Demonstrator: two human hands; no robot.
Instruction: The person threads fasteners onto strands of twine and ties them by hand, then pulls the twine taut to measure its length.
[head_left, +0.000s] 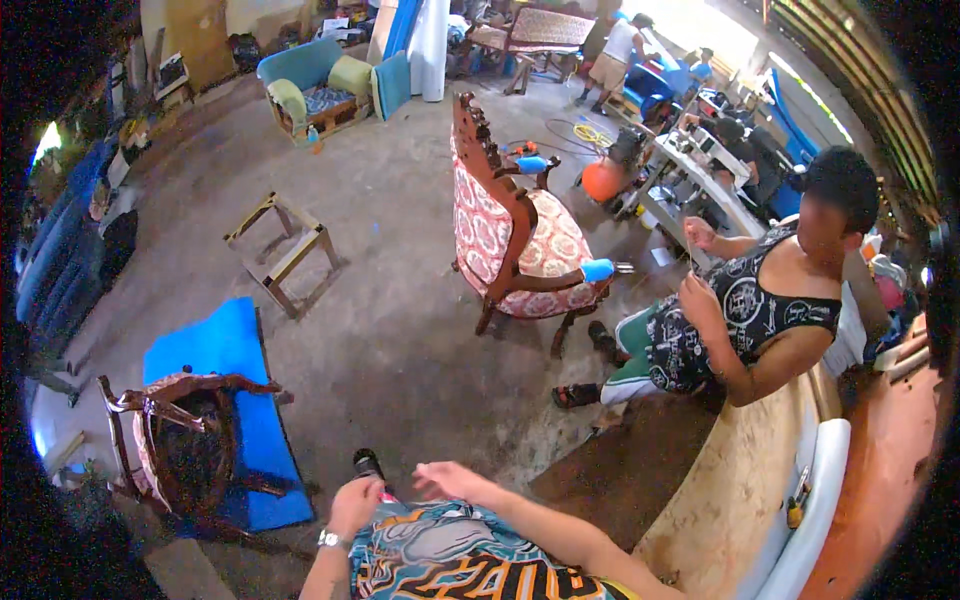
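My left hand (355, 506), with a watch on its wrist, hangs in front of my patterned shirt (465, 547). Close by on the right, my right hand (452, 481) is held palm down with its fingers apart, and nothing shows in it. Whether the left hand holds anything is hard to see. Beyond them stands a carved wooden armchair (517, 247) in red and cream upholstery, with blue wrap on its arms. At the lower left, another carved chair (187, 435) lies tipped over on a blue sheet (259, 420).
A person (750, 307) sits at the right, fingers raised around something thin. A bare wooden frame (285, 251) stands on the concrete floor. A teal armchair (322, 90), an orange tank (601, 181) and a cluttered workbench (709, 187) are farther back. Other people work behind.
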